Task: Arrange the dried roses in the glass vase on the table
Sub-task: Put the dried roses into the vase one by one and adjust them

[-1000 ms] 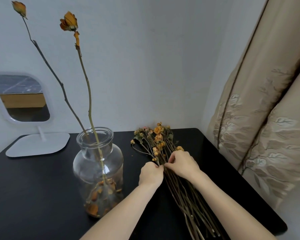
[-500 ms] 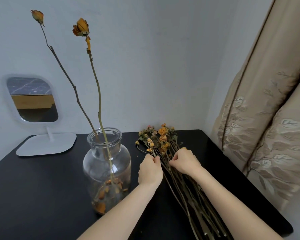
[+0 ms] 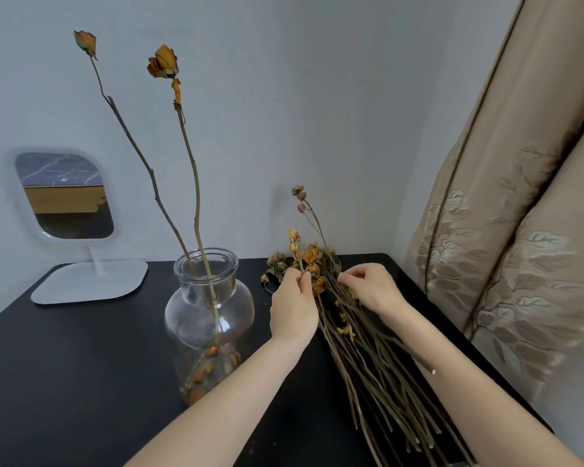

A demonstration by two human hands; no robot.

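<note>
so far only two tall dried roses (image 3: 164,64) stand in the glass vase (image 3: 208,310), mid-table (image 3: 64,365). left hand (image 3: 294,306) pinches one stem off the bundle (image 3: 368,348) lying along the right edge; right hand (image 3: 373,289) rests loosely curled on it. most remain.
</note>
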